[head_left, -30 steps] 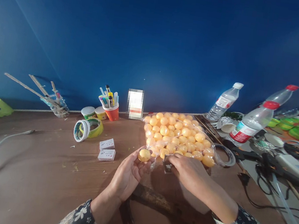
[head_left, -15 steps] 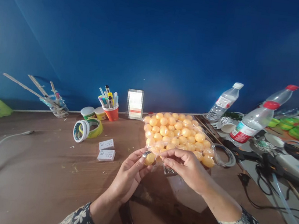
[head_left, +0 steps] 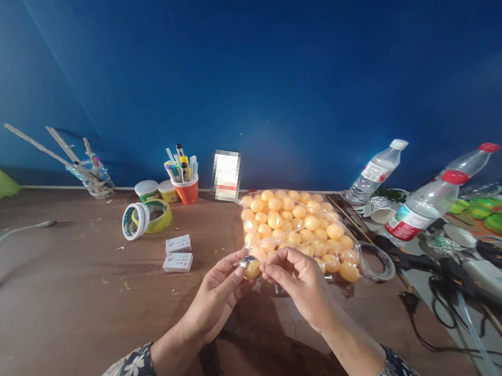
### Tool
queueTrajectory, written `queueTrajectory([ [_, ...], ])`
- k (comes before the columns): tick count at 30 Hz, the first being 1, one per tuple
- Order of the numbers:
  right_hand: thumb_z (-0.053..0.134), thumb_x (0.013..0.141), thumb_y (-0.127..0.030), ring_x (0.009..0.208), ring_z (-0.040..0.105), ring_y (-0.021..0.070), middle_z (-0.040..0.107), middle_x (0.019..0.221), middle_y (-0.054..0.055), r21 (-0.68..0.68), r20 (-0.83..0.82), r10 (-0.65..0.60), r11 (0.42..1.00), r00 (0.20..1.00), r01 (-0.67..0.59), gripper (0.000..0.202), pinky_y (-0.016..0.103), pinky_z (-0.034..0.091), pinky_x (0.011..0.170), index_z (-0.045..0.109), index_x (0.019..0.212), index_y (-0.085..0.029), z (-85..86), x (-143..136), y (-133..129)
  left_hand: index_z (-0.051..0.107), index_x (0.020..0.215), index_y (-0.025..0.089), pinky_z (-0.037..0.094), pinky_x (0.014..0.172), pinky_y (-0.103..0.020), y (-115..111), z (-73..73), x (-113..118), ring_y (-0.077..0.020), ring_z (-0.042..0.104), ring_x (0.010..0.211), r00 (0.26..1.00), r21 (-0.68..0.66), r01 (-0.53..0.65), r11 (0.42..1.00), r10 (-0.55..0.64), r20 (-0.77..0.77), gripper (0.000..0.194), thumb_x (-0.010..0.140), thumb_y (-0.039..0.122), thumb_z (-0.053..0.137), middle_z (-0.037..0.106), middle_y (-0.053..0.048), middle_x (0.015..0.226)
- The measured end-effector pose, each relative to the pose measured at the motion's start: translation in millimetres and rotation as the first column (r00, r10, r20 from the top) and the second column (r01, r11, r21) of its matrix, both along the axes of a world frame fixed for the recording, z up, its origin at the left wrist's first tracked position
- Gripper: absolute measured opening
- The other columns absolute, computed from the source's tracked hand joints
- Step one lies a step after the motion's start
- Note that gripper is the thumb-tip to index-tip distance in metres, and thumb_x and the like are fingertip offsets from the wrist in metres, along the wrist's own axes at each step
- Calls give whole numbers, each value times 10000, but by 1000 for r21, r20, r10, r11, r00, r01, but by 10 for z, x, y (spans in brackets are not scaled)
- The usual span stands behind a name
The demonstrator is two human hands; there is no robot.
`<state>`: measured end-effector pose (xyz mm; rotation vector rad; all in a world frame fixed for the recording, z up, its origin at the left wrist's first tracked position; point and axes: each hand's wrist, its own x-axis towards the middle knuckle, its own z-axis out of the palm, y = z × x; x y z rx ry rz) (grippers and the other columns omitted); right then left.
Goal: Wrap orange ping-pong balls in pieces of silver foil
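Note:
My left hand (head_left: 220, 286) is closed around a small yellow-orange ball (head_left: 252, 269) with shiny silver pieces on its upper left side. Thumb and fingertips grip the ball from the left and below. Right beside it, my right hand (head_left: 300, 285) has its thumb and index finger pinched together near the ball's right side; anything between them is too small to make out. A clear plastic bag of yellow-orange balls (head_left: 295, 222) lies just behind both hands. Under the right hand, a small container (head_left: 280, 290) shows only in part.
Two small white boxes (head_left: 177, 262) and tape rolls (head_left: 135, 221) lie to the left. An orange cup (head_left: 186, 190) of pens stands near the blue wall. On the right are plastic bottles (head_left: 415, 214), cables and a glue gun. A dark object (head_left: 212, 363) lies below the left hand.
My right hand has moved slightly left, closer to the ball, and now covers most of the small container. The ball has turned a little in my left hand.

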<state>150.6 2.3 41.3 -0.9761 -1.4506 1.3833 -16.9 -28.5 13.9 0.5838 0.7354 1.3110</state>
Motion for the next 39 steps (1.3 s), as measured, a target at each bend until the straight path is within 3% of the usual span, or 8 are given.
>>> queueTrajectory([
  [7,669,805,-391,589,491,117,559,650,-31,16,30,-49,999,998,48,202,236,421,568,620,770,-198,-50,-31,14,664,1136,178,505,877,-287,1,-1,1,-192,646,1022,1000,3,-4,1000,4,-15,338,801,206,699,692,-92,1149],
  [12,660,806,-408,622,520,131,592,693,-15,20,22,-67,998,998,66,210,249,443,592,640,808,-199,-57,-48,12,655,1123,162,511,866,-277,4,17,4,-182,656,985,1000,1,5,1000,-5,-14,331,798,208,703,698,-94,1105],
  [19,685,785,-411,679,568,133,611,726,-14,-73,-73,-72,995,995,67,223,234,461,606,618,801,-199,-61,-56,3,642,991,160,531,822,-284,0,39,-6,-197,677,954,998,-35,28,999,-26,55,174,843,252,652,713,-78,1003],
  [24,690,778,-407,645,531,121,588,705,-21,-83,-62,-91,993,994,85,221,230,446,586,623,801,-198,-64,-65,-14,638,961,161,542,707,-203,8,6,-31,-118,671,805,995,-84,-2,996,11,102,127,867,245,622,711,-54,929],
  [32,691,776,-396,652,539,123,599,685,-17,-106,-94,-72,992,993,62,215,233,465,599,636,819,-192,-58,-71,-26,577,1199,185,549,693,-209,15,28,-22,-113,672,761,996,-84,15,996,-8,84,321,890,267,591,717,-92,980],
  [39,682,792,-359,640,519,114,589,687,-18,-92,-68,-61,994,996,55,181,228,449,596,637,819,-186,-50,-66,-44,595,1172,155,540,710,-222,15,42,-27,-128,662,781,995,-85,24,996,-16,94,330,869,285,618,707,-99,985],
])
